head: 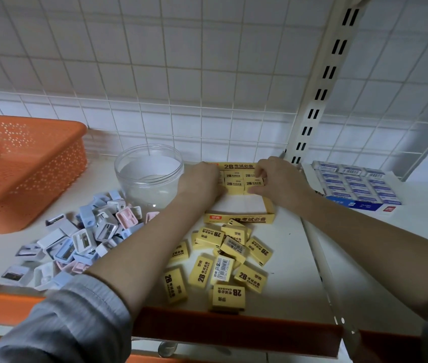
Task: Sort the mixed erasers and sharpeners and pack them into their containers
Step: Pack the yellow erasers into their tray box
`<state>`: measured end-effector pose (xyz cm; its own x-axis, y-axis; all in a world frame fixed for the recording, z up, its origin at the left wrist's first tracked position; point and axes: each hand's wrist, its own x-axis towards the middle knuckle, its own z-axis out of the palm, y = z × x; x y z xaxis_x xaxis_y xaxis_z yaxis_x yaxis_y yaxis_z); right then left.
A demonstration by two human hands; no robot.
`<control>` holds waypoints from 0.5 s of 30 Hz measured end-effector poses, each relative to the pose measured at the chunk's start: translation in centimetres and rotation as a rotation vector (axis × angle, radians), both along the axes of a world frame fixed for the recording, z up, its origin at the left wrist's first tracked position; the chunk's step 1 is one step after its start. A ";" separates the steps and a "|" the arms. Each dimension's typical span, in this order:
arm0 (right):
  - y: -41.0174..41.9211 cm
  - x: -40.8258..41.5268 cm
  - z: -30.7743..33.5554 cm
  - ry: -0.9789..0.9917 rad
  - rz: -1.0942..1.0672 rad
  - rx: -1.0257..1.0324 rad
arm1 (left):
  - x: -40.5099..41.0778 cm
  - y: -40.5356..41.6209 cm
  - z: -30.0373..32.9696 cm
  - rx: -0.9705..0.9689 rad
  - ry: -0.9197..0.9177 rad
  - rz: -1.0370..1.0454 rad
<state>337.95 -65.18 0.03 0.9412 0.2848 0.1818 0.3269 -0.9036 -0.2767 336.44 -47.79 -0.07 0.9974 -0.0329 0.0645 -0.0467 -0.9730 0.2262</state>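
Shelf (294, 258): basket (24, 163) left, jar (150, 174) by sharpeners (81, 237).

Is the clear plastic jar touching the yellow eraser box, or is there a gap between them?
Cannot tell. In the head view the left hand and its wrist cover the space between the clear jar and the yellow eraser box, hiding any contact or gap.

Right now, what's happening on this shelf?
A person is packing yellow erasers into the yellow box. Both hands, left hand and right hand, are pressing the back rows into place; the box's front half is bare. A loose eraser pile waits in front, the sharpener pile sits unsorted, and the clear jar looks empty.
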 end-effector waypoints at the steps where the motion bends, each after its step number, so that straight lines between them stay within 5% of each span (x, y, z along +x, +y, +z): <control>1: 0.1 0.0 0.0 -0.001 -0.011 -0.009 | 0.0 0.0 0.0 -0.004 0.002 -0.002; 10: 1.1 0.6 -0.2 -0.017 0.116 -0.181 | -3.5 0.7 -0.1 -0.001 0.119 -0.020; 15: 1.9 2.3 -0.2 0.150 0.176 -0.214 | -6.7 1.5 -0.1 -0.043 0.067 -0.002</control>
